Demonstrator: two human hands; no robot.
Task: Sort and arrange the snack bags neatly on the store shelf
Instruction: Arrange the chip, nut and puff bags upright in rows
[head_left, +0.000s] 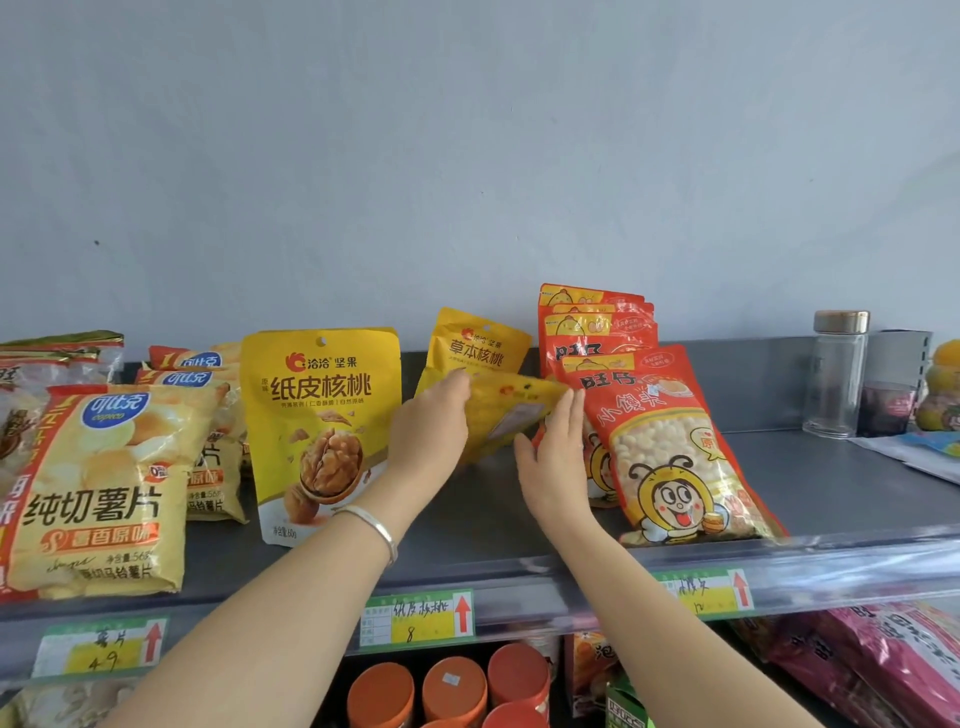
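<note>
My left hand (431, 431) grips the left edge of a small yellow snack bag (511, 410) that is tilted back side up, above the grey shelf (467, 525). My right hand (556, 457) lies flat against that bag's right edge, fingers together and pointing up. Behind it another yellow walnut bag (475, 343) leans on the wall. A larger yellow walnut bag (322, 426) stands to the left. Red bags of small white buns (670, 447) stand stacked on the right, touching my right hand.
Yellow potato chip bags (98, 488) fill the left of the shelf. A clear jar with a metal lid (837, 374) and a yellow bottle (943, 389) stand at the far right. Price tags (418, 618) line the shelf front. Orange-lidded jars (452, 686) and pink bags (883, 660) sit below.
</note>
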